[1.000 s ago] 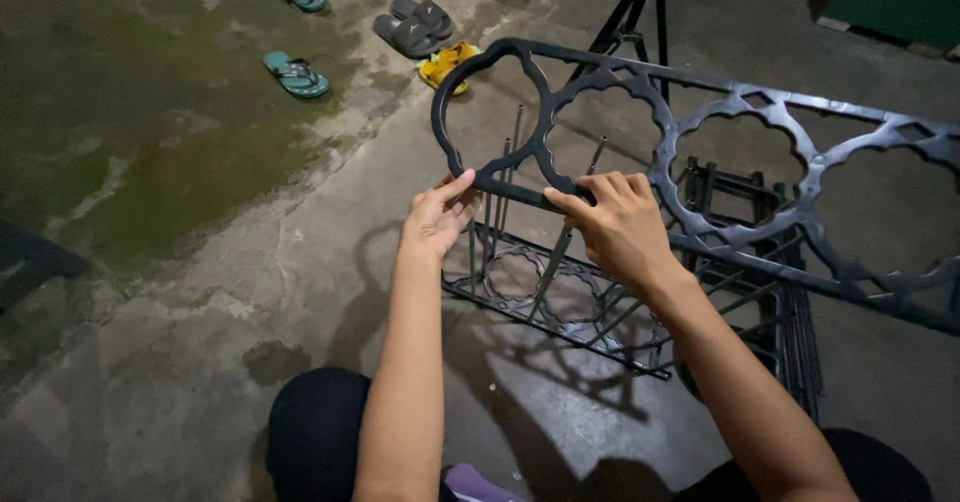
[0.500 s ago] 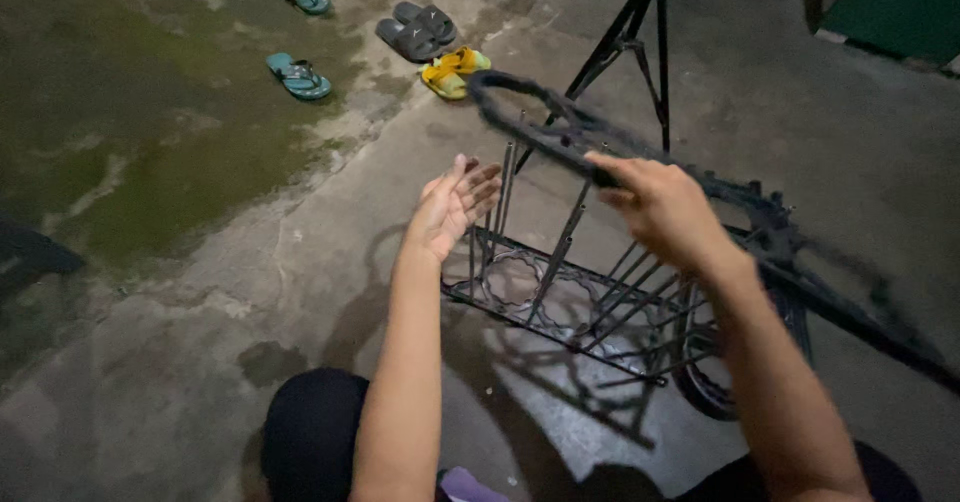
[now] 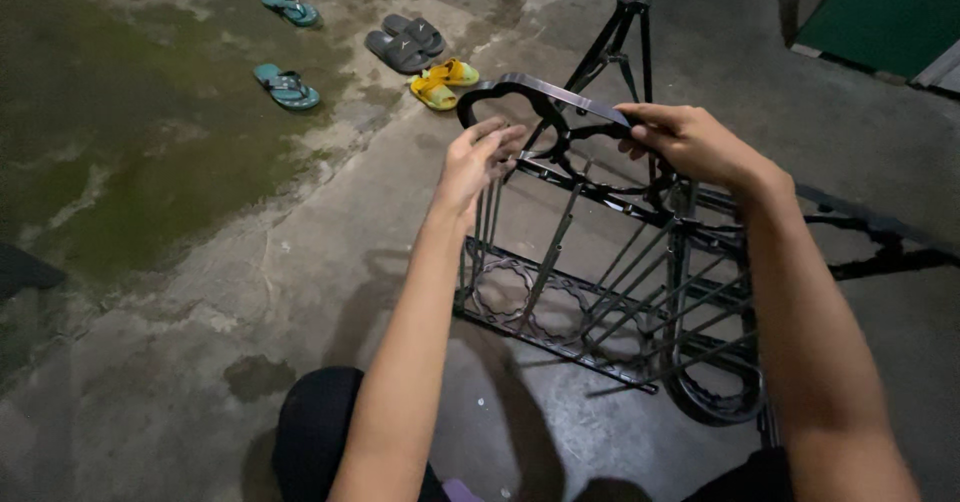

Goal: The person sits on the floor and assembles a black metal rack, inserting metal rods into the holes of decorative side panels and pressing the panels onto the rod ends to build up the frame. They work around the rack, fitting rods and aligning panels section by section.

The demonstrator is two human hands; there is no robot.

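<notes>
A black plastic panel (image 3: 545, 92) with flower-shaped holes lies over the top of a dark rack frame (image 3: 600, 292) of thin upright rods on a concrete floor. My right hand (image 3: 685, 142) grips the panel's far edge from above. My left hand (image 3: 475, 162) is at the panel's near left end, fingers spread and touching its rim. A matching perforated base panel (image 3: 520, 307) sits at the bottom of the frame. My arms reach forward from my knees.
A black tripod (image 3: 620, 32) stands behind the rack. Teal flip-flops (image 3: 285, 87), grey slides (image 3: 400, 42) and yellow sandals (image 3: 445, 82) lie on the floor beyond. A green mat (image 3: 885, 7) is at the top right.
The panel swung from flat and wide across the view to edge-on, then settled over the rack's top. My left hand let go, then came back to its rim.
</notes>
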